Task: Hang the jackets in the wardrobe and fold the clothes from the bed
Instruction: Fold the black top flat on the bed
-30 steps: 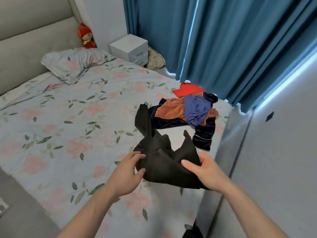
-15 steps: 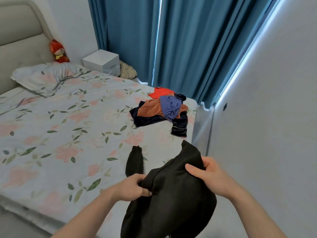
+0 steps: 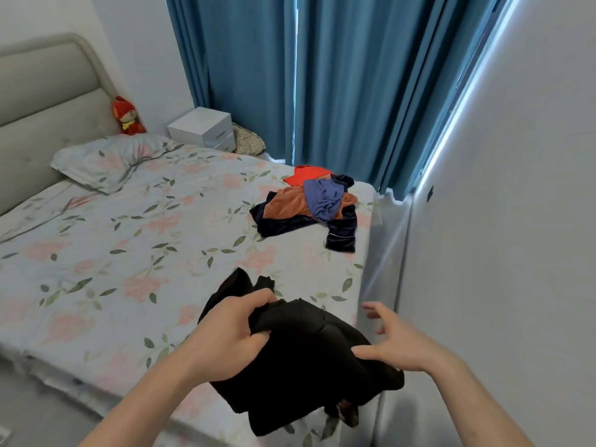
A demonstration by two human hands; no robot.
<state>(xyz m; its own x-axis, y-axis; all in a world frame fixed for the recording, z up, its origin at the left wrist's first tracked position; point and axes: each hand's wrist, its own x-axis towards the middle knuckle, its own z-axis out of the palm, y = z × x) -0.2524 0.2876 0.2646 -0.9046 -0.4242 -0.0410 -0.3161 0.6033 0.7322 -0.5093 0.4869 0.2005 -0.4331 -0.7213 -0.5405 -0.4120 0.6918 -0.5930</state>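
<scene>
Left hand gripped the black garment over the bed's near edge; right hand had let go, fingers spread.

Both forearms are bare, with no sleeves, rings or watch showing.

Soft daylight leaks past the curtains; wide-angle edges bend

Black garment bunched, lifted above bed edge; clothes pile at far corner.
</scene>
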